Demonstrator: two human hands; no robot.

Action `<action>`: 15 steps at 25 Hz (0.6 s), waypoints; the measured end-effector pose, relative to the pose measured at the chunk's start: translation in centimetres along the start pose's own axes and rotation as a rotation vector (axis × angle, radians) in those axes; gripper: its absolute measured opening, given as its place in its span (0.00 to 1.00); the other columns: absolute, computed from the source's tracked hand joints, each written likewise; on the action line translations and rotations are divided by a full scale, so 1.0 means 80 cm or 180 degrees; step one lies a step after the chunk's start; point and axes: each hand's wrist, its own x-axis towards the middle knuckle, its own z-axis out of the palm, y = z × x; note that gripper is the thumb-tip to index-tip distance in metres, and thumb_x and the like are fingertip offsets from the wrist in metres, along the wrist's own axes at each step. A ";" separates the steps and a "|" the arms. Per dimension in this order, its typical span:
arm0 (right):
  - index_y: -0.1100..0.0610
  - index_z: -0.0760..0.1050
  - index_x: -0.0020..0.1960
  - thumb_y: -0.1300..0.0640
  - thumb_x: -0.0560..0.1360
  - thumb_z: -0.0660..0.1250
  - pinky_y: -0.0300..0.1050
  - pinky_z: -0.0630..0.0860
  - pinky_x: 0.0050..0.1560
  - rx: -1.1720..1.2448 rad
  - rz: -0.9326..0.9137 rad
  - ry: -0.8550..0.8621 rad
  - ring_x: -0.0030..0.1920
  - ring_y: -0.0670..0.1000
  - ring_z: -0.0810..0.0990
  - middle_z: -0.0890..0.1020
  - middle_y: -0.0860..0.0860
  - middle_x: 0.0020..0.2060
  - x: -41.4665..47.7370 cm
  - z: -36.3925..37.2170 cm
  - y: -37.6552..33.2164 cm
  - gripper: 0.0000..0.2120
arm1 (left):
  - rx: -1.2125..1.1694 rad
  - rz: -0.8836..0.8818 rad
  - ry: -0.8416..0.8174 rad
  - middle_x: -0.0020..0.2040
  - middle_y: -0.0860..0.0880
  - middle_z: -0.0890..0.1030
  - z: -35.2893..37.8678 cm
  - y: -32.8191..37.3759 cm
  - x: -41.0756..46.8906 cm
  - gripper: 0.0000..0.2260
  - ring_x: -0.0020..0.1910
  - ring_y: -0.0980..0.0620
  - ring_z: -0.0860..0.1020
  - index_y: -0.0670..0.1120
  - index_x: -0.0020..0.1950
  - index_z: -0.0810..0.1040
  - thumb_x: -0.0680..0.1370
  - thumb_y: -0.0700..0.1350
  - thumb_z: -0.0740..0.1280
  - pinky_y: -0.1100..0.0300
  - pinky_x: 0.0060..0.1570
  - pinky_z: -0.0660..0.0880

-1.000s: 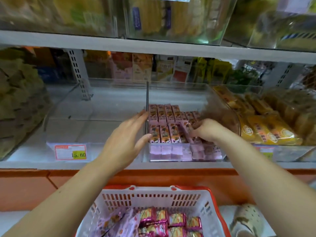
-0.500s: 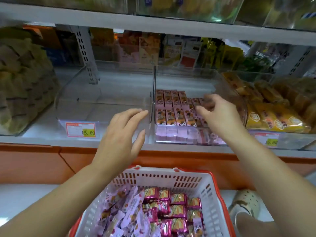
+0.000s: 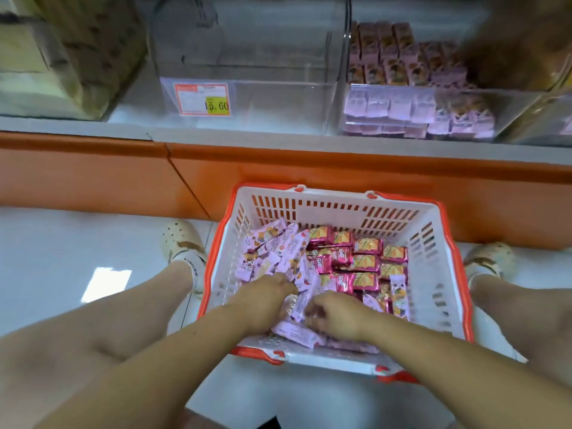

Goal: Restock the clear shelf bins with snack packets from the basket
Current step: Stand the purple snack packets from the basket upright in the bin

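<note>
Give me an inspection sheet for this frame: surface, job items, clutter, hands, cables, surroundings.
Surface: pale floor; the basket stands on it between the person's shoes.
Job's things: lilac packets and magenta packets in the basket; left bin shows no packets and has a price tag on its front; right bin is part-filled with lilac packs.
Clutter: nothing seen.
Hands: left hand has its fingers among the lilac packets, grip unclear; right hand has its fingers curled on a lilac packet.
Cables: nothing seen.
Surroundings: orange shelf base; stocked side bin, blurred.
</note>
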 end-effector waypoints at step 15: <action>0.59 0.78 0.50 0.51 0.77 0.68 0.41 0.75 0.34 0.3171 0.0746 0.0658 0.32 0.49 0.79 0.77 0.53 0.35 -0.042 -0.070 0.030 0.11 | -0.2320 -0.0183 -0.0301 0.53 0.56 0.75 -0.040 0.029 -0.001 0.21 0.46 0.60 0.76 0.54 0.68 0.72 0.76 0.48 0.71 0.76 0.40 0.71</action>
